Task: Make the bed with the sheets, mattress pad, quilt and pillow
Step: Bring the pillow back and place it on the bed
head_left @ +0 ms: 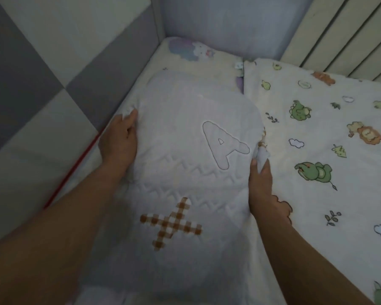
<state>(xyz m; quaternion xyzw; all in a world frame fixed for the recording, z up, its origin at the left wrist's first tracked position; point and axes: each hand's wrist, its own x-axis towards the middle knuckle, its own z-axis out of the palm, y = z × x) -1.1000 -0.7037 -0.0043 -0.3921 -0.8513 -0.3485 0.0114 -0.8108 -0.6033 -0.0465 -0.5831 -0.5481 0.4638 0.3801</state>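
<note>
The white pad [185, 150], stitched with an A and a gingham X, lay lengthwise along the bed's left side, just beside the padded wall [42, 73]. The left hand [119, 142] gripped its left edge, fingers curled into bunched fabric; the right hand [261, 181] pinched the right edge between thumb and fingers — both closed on it. An animal-print quilt [317, 133] touched it on the right, with a cartoon-print sheet [194, 51] beyond, below the headboard [207, 23].
</note>
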